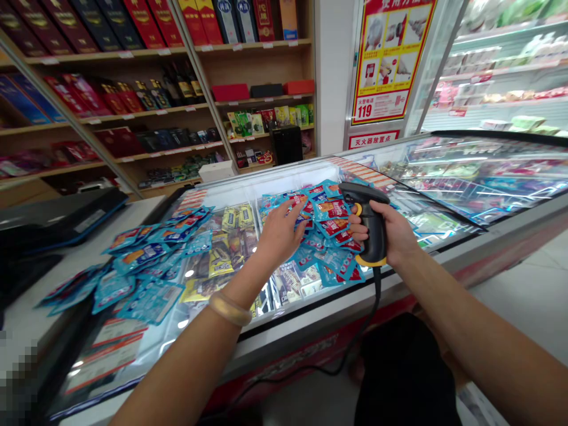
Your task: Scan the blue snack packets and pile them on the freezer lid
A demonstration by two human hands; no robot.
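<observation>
My right hand [390, 234] is wrapped round the grip of a black and yellow barcode scanner [371, 228], whose head points left over a pile of blue and red snack packets [331, 210]. On the left side of that pile rests my left hand [281, 231], fingers spread and touching the packets. A gold bangle [229, 309] circles my left wrist. Farther left lies a second heap of similar blue packets [142, 260], partly on the freezer glass and partly on the counter. The packets under my left palm are hidden.
Both heaps lie on the glass top of a chest freezer [319, 331], with yellow-wrapped ice creams [220, 257] showing beneath. The scanner cable [350, 349] hangs down its front. A dark device [66, 216] sits on the left counter. Shelves [164, 50] of boxes and bottles stand behind.
</observation>
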